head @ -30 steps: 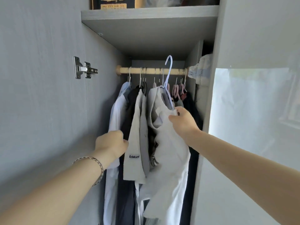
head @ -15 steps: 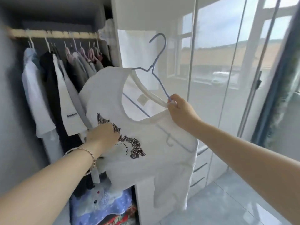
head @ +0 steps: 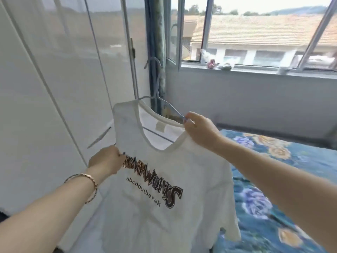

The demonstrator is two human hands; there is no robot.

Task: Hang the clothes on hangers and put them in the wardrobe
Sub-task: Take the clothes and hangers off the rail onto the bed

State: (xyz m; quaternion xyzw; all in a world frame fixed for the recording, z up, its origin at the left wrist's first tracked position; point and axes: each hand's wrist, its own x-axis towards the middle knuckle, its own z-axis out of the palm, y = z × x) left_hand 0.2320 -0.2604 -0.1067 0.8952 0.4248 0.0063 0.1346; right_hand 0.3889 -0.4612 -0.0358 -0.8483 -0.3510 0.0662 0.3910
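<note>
A white T-shirt (head: 164,207) with dark printed lettering hangs in front of me on a pale blue wire hanger (head: 157,84). The hanger's hook points up, and its right arm sticks out of the neck opening. My right hand (head: 198,130) pinches that hanger arm together with the shirt's collar. My left hand (head: 106,162) grips the shirt's left side at chest height; a bracelet sits on that wrist. The wardrobe rail is out of view; only glossy white wardrobe doors (head: 54,88) show on the left.
A bed with a blue floral cover (head: 273,179) lies on the right, under the shirt's hem. Behind it run a grey wall and a window sill (head: 255,70) with small items. A patterned curtain (head: 158,42) hangs beside the doors.
The shirt on its hanger has come out of the open wardrobe. My view has swung right, away from the rail of hung clothes, toward the closed doors, window and bed. Both hands keep their hold.
</note>
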